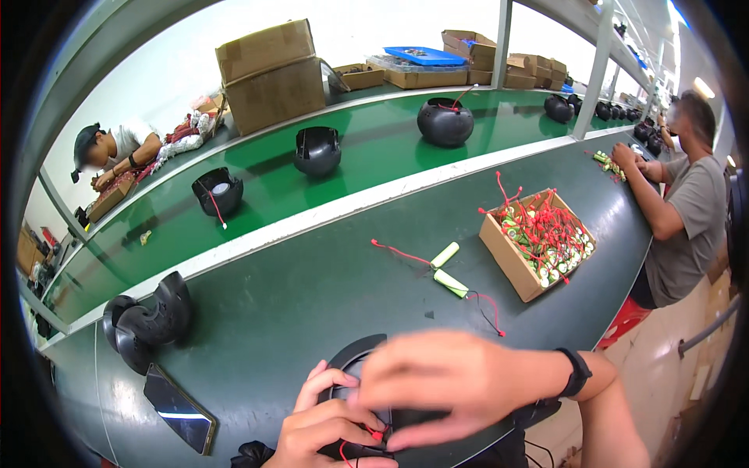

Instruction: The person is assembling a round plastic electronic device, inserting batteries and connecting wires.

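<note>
At the near table edge, my left hand (328, 429) is curled over a black rounded plastic shell (355, 355). A red wire connector (377, 434) shows beside its fingertips, with a red wire running below. My right hand (445, 382) reaches across the shell from the right, smeared by motion and covering much of it; whether its fingers grip anything is hidden. Beyond the hands lie two green battery cells (450, 283) with red and black leads. A cardboard box (511, 261) farther right holds many similar cells with red plugs.
Black curved shells (152, 320) and a phone (181, 409) lie at left. Past a white rail (328, 209), a green conveyor (265, 183) carries several black round housings (445, 122). A co-worker (694, 203) sits at right, another person (117, 152) at far left. Cartons (273, 93) stand behind.
</note>
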### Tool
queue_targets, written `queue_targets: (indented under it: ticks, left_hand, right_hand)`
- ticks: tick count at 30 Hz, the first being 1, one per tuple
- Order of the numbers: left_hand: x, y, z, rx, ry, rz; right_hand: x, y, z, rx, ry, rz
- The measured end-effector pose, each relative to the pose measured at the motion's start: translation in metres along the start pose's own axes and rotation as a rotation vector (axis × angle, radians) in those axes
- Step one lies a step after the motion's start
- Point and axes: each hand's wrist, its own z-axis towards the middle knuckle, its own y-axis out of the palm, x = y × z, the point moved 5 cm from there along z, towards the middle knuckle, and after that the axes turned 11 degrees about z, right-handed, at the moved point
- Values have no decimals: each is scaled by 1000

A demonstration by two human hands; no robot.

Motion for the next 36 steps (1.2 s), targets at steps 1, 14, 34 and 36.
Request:
queue_targets:
  ticks: [1, 14, 34, 36]
  left_hand:
    - [1, -1, 2, 34, 16, 8]
    - [-1, 1, -3, 90, 15, 63]
    - [-5, 2, -9, 191, -71, 30]
    - [-6, 1, -10, 203, -85, 33]
  right_hand:
    - [7, -11, -1, 22, 25, -18]
    - [86, 3, -33, 166, 474, 714]
    - [49, -19, -21, 266, 473, 31]
    - [26, -24, -17, 132, 315, -114]
